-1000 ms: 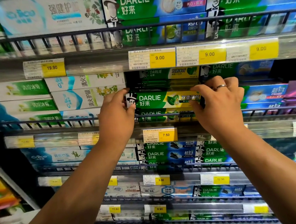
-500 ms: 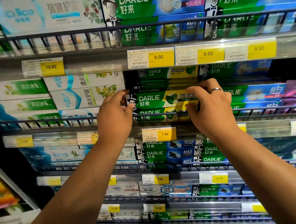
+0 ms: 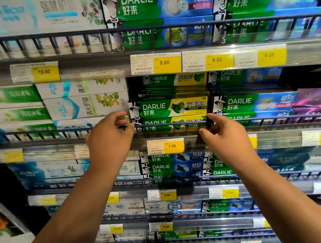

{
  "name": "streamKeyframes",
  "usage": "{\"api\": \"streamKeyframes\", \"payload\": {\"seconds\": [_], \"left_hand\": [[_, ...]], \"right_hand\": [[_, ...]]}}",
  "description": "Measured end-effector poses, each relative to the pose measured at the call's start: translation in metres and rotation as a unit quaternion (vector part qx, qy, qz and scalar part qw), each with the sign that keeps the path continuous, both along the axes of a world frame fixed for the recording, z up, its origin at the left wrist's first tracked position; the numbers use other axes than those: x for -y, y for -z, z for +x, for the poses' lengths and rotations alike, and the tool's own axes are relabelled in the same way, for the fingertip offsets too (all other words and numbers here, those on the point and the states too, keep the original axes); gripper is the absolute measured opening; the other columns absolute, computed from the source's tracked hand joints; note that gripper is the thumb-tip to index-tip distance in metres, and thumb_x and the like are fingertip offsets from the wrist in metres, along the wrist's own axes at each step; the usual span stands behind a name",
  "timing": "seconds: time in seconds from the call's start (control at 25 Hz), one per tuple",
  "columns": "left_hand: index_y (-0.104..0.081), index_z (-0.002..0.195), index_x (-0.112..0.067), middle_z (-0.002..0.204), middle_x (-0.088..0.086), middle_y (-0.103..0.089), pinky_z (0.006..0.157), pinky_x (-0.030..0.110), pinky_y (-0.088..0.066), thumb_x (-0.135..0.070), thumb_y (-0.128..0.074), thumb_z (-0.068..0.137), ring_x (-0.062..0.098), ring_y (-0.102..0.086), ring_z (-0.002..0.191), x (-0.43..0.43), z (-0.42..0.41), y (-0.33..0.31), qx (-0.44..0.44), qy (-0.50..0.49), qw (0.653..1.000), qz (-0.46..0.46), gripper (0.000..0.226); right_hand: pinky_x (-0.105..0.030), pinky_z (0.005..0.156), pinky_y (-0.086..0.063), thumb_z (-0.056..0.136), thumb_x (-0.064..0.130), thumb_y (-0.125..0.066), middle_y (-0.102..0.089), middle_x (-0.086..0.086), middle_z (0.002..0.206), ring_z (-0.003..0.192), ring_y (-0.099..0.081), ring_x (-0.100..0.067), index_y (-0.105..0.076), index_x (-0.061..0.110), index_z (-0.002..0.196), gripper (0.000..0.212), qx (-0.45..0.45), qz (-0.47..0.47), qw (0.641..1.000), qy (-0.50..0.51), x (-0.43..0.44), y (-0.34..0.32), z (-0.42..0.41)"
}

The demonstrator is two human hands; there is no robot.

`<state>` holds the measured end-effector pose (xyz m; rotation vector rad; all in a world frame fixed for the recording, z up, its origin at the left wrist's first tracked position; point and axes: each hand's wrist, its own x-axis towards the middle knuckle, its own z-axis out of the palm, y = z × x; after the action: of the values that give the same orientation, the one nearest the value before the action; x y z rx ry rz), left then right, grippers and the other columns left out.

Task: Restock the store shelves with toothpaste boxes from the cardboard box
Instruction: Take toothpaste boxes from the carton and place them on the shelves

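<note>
A green-and-yellow Darlie toothpaste box (image 3: pixel 169 107) lies on top of a like box (image 3: pixel 172 124) on the middle shelf, behind the wire rail (image 3: pixel 175 123). My left hand (image 3: pixel 109 140) is at the rail beside the lower box's left end, thumb and fingers slightly apart, with nothing held. My right hand (image 3: pixel 226 135) is at that box's right end, its index finger and thumb spread and its fingertips close to the box. Neither hand touches the top box. The cardboard box is out of view.
Green-and-blue Darlie boxes (image 3: pixel 249 103) stand right of the stack and white boxes (image 3: pixel 86 105) to its left. More boxes (image 3: pixel 174 80) sit deeper behind the stack. A 7.50 price tag (image 3: pixel 166 146) hangs below. Full shelves run above and below.
Both hands have let go of the top green-and-yellow box and dropped to rail level. The box now rests squarely on the stack.
</note>
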<state>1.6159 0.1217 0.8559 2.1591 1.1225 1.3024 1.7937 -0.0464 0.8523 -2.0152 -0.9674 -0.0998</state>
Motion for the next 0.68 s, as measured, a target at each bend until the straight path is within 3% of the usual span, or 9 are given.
{"api": "streamKeyframes", "payload": {"seconds": [0.08,0.2,0.44,0.68], "left_hand": [[-0.063,0.116,-0.032,0.099,-0.015,-0.069,0.101,0.049,-0.042,-0.035,-0.067,0.082,0.013,-0.064,0.101,0.001,0.000,0.002,-0.010,0.001,1.000,-0.013,0.034],[-0.063,0.119,-0.031,0.102,-0.015,-0.069,0.100,0.046,-0.044,-0.036,-0.068,0.082,0.010,-0.064,0.099,0.001,0.000,0.003,-0.012,0.021,0.999,-0.042,0.038],[-0.059,0.128,-0.022,0.110,-0.009,-0.068,0.094,0.038,-0.051,-0.025,-0.067,0.086,0.009,-0.063,0.095,0.003,0.001,-0.003,0.034,0.076,0.989,-0.122,0.043],[-0.062,0.126,-0.020,0.103,-0.006,-0.070,0.088,0.029,-0.050,-0.025,-0.064,0.087,0.014,-0.064,0.092,-0.001,0.006,-0.009,-0.031,0.056,0.995,-0.073,0.039]], "right_hand": [[-0.027,0.077,-0.044,0.090,0.030,-0.060,-0.067,-0.002,0.102,0.091,-0.061,-0.019,-0.040,0.017,0.144,0.059,-0.020,-0.004,1.000,-0.002,-0.002,0.001,-0.001],[-0.037,0.084,-0.053,0.090,0.029,-0.061,-0.066,-0.003,0.110,0.092,-0.063,-0.019,-0.034,0.017,0.147,0.064,-0.072,0.016,0.997,-0.008,-0.006,0.001,-0.002],[-0.046,0.089,-0.053,0.088,0.025,-0.064,-0.060,0.000,0.105,0.097,-0.062,-0.021,-0.036,0.017,0.146,0.065,-0.153,0.057,0.986,-0.021,-0.012,0.001,-0.003],[-0.046,0.086,-0.054,0.089,0.022,-0.062,-0.061,0.003,0.098,0.093,-0.063,-0.020,-0.038,0.017,0.145,0.061,-0.172,0.086,0.981,-0.032,-0.011,0.003,-0.004]]}}
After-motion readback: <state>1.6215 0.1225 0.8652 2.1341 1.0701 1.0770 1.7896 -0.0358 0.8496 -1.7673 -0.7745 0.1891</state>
